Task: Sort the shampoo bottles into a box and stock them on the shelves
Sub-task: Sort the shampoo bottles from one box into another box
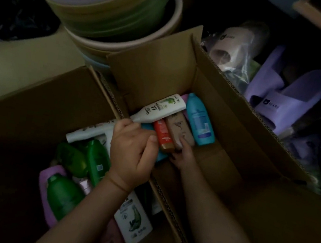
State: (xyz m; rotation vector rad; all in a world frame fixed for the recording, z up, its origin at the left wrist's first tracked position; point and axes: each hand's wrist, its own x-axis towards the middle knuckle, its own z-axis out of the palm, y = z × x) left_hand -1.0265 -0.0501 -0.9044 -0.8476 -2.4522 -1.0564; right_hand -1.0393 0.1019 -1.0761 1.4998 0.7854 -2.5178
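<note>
- The left hand (130, 150) is closed on the cap end of a white shampoo bottle (162, 109), which lies tilted across the other bottles in the right-hand cardboard box (231, 102).
- The right hand (182, 156) reaches into that box, its fingers pressed on a brown bottle (179, 128); I cannot tell whether it grips.
- An orange bottle (162, 135) and a blue bottle (199, 120) lie beside it.
- The left-hand box (40, 99) holds green bottles (83, 157).

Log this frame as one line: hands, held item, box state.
left hand: gripping white bottle by cap end | right hand: on brown bottle | right box: bottles lying side by side
</note>
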